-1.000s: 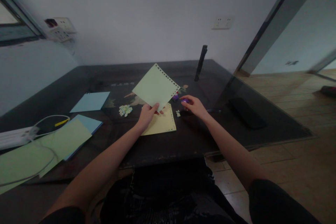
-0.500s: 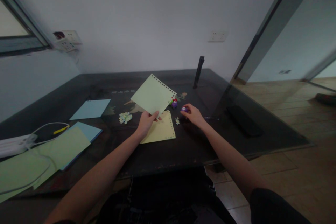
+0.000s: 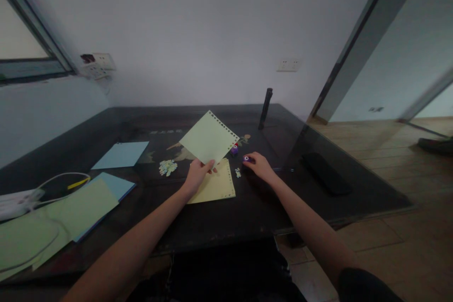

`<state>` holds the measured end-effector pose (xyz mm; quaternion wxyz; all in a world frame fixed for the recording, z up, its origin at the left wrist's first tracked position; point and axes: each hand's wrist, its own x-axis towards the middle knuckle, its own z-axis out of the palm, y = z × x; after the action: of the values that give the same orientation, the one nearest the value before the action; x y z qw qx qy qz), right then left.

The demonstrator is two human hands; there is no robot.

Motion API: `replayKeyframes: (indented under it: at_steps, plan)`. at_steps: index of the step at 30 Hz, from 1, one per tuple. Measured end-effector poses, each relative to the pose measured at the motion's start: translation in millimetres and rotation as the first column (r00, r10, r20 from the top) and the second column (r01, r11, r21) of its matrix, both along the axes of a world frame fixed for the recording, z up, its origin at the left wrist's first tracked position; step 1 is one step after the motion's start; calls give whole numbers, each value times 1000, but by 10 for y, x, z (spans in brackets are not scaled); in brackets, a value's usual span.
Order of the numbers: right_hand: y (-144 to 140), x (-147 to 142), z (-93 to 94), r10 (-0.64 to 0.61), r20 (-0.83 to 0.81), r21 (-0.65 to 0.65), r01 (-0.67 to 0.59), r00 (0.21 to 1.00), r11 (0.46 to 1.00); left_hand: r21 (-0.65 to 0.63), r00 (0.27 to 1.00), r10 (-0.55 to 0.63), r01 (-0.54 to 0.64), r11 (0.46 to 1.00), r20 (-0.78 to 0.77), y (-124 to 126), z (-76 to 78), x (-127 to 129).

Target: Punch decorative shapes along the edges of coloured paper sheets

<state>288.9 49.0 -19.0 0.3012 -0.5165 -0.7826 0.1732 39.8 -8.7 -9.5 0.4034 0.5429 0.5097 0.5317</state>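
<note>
My left hand [image 3: 198, 175] pinches the lower corner of a pale green loose-leaf sheet [image 3: 208, 137], which has a row of holes along its upper right edge. Under it, on the table, lie yellow holed sheets [image 3: 212, 191]. My right hand [image 3: 261, 167] has its fingers closed on a small purple one-eyed figure [image 3: 247, 159] at the tabletop. A similar purple figure [image 3: 234, 150] stands just beyond, with a bit of red behind it, partly covered by the green sheet. Small pale pieces [image 3: 238, 172] lie between the yellow sheets and my right hand.
A heap of small pale pieces [image 3: 167, 167] lies left of centre. Blue paper [image 3: 122, 155], green sheets [image 3: 88, 203] and a white power strip [image 3: 17, 204] with a cable are at the left. A black upright object [image 3: 265, 108] stands behind; a dark flat object [image 3: 325, 173] lies right.
The whole scene sits slightly lower in view. The green sheet has shifted a little right and now covers more of the figures behind it. Both hands keep their grips.
</note>
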Motion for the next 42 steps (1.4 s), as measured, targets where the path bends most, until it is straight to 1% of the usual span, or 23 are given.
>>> replayKeyframes:
  at_steps: [5,11,15,18,20,23,27,33,38,40,42]
  plan:
    - [27,51,5,-18,19,-4,18,1000,1000,10,999,-14,14,1000,51,-34,54,16]
    - [140,205,133,-62,19,21,62,998,998,2,997,-6,6,1000,79,-62,96,22]
    - [378,217,192,-84,80,-5,85,993,996,-7,996,-2,3,1000,85,-61,94,22]
    - [610,199,172,-173,156,-3,176,972,984,-7,995,2,-1,1000,95,-52,84,13]
    - [750,194,144,-210,173,9,211,962,977,-3,995,10,-9,1000,95,-45,75,3]
    - [909,179,104,-222,184,28,221,958,975,4,995,15,-15,1000,96,-38,64,-12]
    - [1036,105,71,-214,204,35,211,955,977,8,993,17,-18,1000,119,-35,55,-22]
    - [1110,-27,45,-220,212,35,218,952,975,-5,991,25,-24,1000,133,-47,64,-14]
    - [1049,-28,72,-230,192,56,223,954,973,-4,989,24,-24,1000,145,-51,69,-15]
    - [983,-38,99,-268,171,88,256,948,963,-2,990,22,-22,1000,141,-47,61,-22]
    - [905,-90,119,-298,113,158,279,948,947,1,990,21,-22,1000,138,-39,51,-30]
